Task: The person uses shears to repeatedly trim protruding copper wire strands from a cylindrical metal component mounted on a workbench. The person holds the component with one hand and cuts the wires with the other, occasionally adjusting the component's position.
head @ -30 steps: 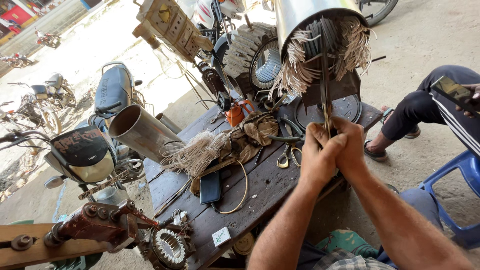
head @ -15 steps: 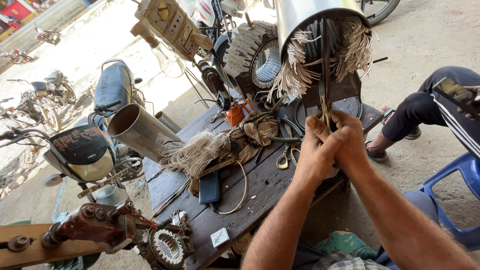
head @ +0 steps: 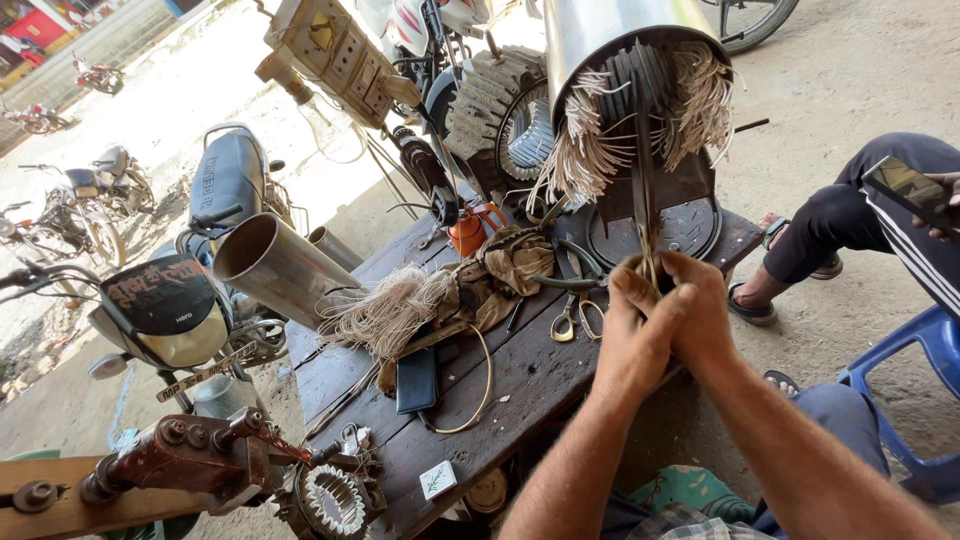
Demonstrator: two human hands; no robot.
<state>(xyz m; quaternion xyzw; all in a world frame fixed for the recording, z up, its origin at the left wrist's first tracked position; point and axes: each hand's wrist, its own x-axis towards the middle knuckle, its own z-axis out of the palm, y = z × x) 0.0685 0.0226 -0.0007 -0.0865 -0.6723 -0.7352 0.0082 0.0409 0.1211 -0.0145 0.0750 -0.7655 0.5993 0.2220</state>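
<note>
1. Small white card with a green sprig mark (head: 437, 479), flat at the near edge of the dark wooden bench (head: 520, 385).
2. Dark rectangular phone (head: 416, 380), screen unlit, lying on that bench, further in than the card.
3. Lit phone screen (head: 903, 187), held well right of the bench.
4. Red signboard (head: 38, 28), far beyond the bench's left end.

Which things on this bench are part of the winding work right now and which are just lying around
In use:
left hand and right hand, clasped together on the thin strips
steel motor stator with its frayed insulation ends

Lying about:
scissors
dark phone
loose bundle of pale strips
crumpled rag
metal tube
orange can
</note>
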